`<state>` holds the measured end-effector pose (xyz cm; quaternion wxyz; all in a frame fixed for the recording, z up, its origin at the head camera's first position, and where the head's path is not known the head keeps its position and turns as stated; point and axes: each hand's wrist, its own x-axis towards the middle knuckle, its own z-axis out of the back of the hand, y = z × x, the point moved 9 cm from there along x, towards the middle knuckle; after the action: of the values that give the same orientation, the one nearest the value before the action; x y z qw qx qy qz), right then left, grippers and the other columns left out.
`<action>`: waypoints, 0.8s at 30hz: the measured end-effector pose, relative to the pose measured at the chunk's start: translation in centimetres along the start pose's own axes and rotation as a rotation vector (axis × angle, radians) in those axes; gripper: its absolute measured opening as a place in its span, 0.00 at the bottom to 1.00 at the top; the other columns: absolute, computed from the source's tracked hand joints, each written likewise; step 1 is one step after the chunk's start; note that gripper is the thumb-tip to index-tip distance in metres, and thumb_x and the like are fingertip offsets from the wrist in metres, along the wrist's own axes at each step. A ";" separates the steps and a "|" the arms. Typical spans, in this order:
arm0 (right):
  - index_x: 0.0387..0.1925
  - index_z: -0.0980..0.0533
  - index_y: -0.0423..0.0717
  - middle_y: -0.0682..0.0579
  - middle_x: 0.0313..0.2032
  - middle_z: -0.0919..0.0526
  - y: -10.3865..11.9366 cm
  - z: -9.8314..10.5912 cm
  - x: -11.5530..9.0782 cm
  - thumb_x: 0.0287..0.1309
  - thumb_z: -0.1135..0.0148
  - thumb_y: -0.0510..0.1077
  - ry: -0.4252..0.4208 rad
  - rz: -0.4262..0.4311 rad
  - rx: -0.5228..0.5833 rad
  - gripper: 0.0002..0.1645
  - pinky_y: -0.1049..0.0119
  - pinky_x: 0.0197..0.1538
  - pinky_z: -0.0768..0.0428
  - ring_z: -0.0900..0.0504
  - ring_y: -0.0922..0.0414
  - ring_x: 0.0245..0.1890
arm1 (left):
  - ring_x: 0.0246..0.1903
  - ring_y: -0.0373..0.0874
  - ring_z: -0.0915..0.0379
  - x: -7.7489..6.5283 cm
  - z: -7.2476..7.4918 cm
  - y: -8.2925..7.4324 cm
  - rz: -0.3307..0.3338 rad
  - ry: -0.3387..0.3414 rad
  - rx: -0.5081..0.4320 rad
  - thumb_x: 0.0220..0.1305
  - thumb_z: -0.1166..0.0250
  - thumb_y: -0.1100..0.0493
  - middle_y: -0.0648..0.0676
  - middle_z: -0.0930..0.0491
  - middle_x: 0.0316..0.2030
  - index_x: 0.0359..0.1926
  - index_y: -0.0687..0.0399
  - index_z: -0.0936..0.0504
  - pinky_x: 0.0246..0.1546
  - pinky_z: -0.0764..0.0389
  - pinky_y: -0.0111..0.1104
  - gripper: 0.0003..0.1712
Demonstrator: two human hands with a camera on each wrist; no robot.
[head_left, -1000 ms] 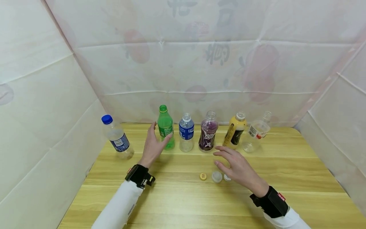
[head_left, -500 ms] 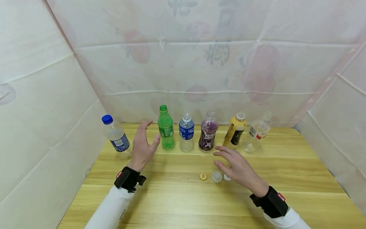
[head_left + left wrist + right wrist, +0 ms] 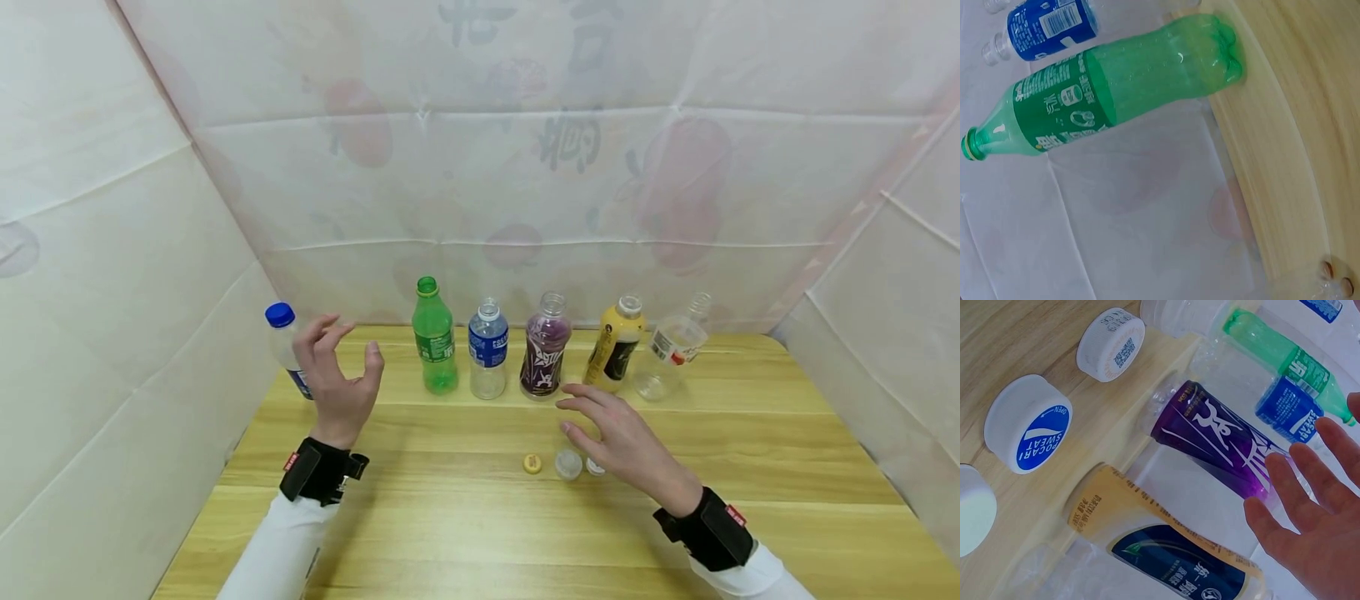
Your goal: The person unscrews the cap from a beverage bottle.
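Observation:
In the head view my left hand (image 3: 341, 396) is raised with fingers loosely bent and thumb apart, holding nothing. It overlaps the clear bottle with a blue cap (image 3: 280, 315), hiding part of its label. Right of that hand stands an uncapped green bottle (image 3: 434, 337), large in the left wrist view. My right hand (image 3: 626, 437) hovers with spread, relaxed fingers, nothing in its grasp. Near its thumb lie a yellow cap (image 3: 532, 463), a translucent cap (image 3: 568, 464) and a white cap (image 3: 596, 467). The right wrist view shows a white cap with a blue printed top (image 3: 1029, 425).
To the right in the row stand uncapped bottles: one with a blue label (image 3: 488, 350), a purple one (image 3: 545, 346), a yellow one (image 3: 615, 346) and a clear one (image 3: 670, 358). White printed cloth (image 3: 480, 183) walls off the back and sides of the wooden table (image 3: 465, 533).
My left hand has moved left, from beside the green bottle to in front of the blue-capped bottle, its fingers bending more. The right hand and the bottles have stayed in place.

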<state>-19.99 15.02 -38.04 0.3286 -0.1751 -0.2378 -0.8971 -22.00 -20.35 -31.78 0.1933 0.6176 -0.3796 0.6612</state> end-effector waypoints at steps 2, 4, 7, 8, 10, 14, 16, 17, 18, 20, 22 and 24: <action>0.54 0.18 0.41 0.40 0.61 0.19 0.0 0.0 0.0 0.63 0.29 0.41 0.000 0.003 -0.002 0.18 0.40 0.59 0.21 0.20 0.40 0.60 | 0.57 0.62 0.34 0.3 0.5 -0.1 -0.013 -0.057 0.018 0.59 0.36 0.58 0.68 0.30 0.54 0.49 0.66 0.25 0.64 0.36 0.45 0.20; 0.54 0.18 0.41 0.40 0.61 0.19 0.0 0.0 0.0 0.63 0.29 0.41 -0.002 0.005 -0.007 0.18 0.41 0.59 0.21 0.20 0.41 0.60 | 0.60 0.63 0.36 0.6 1.0 0.0 -0.016 -0.110 0.023 0.58 0.36 0.58 0.67 0.30 0.55 0.49 0.65 0.27 0.68 0.39 0.51 0.21; 0.54 0.18 0.41 0.41 0.61 0.19 0.0 -0.1 -0.1 0.63 0.28 0.40 -0.003 0.008 -0.009 0.18 0.41 0.58 0.20 0.20 0.41 0.59 | 0.66 0.66 0.40 1.2 1.9 0.3 0.006 -0.172 0.034 0.56 0.35 0.56 0.66 0.32 0.58 0.51 0.64 0.30 0.74 0.47 0.57 0.25; 0.54 0.18 0.41 0.41 0.61 0.19 0.0 -0.1 -0.1 0.63 0.29 0.40 -0.002 0.007 -0.010 0.18 0.41 0.58 0.20 0.20 0.41 0.59 | 0.68 0.66 0.43 1.3 2.2 0.5 0.023 -0.182 0.037 0.56 0.34 0.56 0.66 0.33 0.59 0.53 0.65 0.30 0.75 0.50 0.57 0.27; 0.54 0.18 0.41 0.41 0.61 0.19 0.0 -0.1 0.0 0.63 0.29 0.40 -0.001 0.006 -0.011 0.18 0.41 0.58 0.20 0.20 0.41 0.60 | 0.72 0.66 0.48 1.3 2.6 1.1 0.070 -0.183 0.059 0.56 0.33 0.53 0.67 0.35 0.63 0.57 0.66 0.33 0.77 0.55 0.55 0.33; 0.54 0.18 0.42 0.40 0.61 0.19 0.1 -0.1 0.1 0.63 0.29 0.40 -0.002 0.006 -0.014 0.19 0.41 0.58 0.20 0.20 0.41 0.59 | 0.78 0.61 0.59 0.4 3.1 3.2 0.190 -0.121 0.102 0.56 0.29 0.50 0.69 0.43 0.70 0.64 0.74 0.40 0.79 0.60 0.49 0.46; 0.54 0.18 0.42 0.40 0.61 0.19 0.1 -0.1 0.1 0.63 0.29 0.40 0.000 0.007 -0.014 0.19 0.41 0.58 0.20 0.20 0.40 0.59 | 0.79 0.57 0.61 -0.4 3.4 4.7 0.262 -0.087 0.108 0.55 0.26 0.53 0.68 0.46 0.73 0.68 0.75 0.43 0.79 0.60 0.45 0.51; 0.54 0.18 0.42 0.40 0.61 0.20 0.1 -0.1 0.1 0.63 0.29 0.40 0.002 0.007 -0.013 0.18 0.41 0.58 0.20 0.20 0.40 0.59 | 0.79 0.56 0.62 -0.8 3.6 5.4 0.297 -0.072 0.109 0.54 0.24 0.55 0.67 0.48 0.74 0.70 0.75 0.45 0.79 0.60 0.44 0.53; 0.54 0.18 0.42 0.40 0.61 0.20 0.1 -0.2 0.1 0.63 0.29 0.40 0.003 0.007 -0.011 0.18 0.41 0.58 0.20 0.20 0.40 0.59 | 0.80 0.53 0.63 -1.2 3.8 6.1 0.335 -0.058 0.112 0.53 0.22 0.56 0.66 0.49 0.76 0.71 0.74 0.46 0.79 0.59 0.42 0.55; 0.54 0.18 0.42 0.40 0.61 0.20 0.1 -0.2 0.1 0.63 0.29 0.40 0.006 0.008 -0.009 0.18 0.41 0.58 0.20 0.20 0.40 0.59 | 0.79 0.50 0.62 -1.9 4.2 7.4 0.410 -0.036 0.106 0.50 0.20 0.61 0.64 0.51 0.77 0.75 0.70 0.48 0.78 0.57 0.39 0.60; 0.54 0.18 0.42 0.40 0.61 0.20 0.2 -0.2 0.1 0.63 0.29 0.40 0.006 0.011 -0.007 0.18 0.41 0.58 0.20 0.20 0.40 0.59 | 0.79 0.48 0.60 -2.6 4.4 8.5 0.481 -0.010 0.100 0.49 0.18 0.62 0.62 0.52 0.78 0.77 0.66 0.50 0.77 0.54 0.38 0.63; 0.54 0.18 0.41 0.39 0.61 0.20 0.2 -0.2 0.2 0.63 0.29 0.40 0.004 0.015 -0.004 0.18 0.41 0.58 0.20 0.20 0.40 0.59 | 0.78 0.47 0.57 -3.2 4.4 9.4 0.565 0.016 0.082 0.49 0.17 0.62 0.60 0.52 0.78 0.79 0.61 0.51 0.76 0.52 0.38 0.65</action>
<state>-20.00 14.68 -38.09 0.3354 -0.1758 -0.2342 -0.8954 -25.30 -28.93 -37.58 -0.0209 0.4894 -0.5079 0.7086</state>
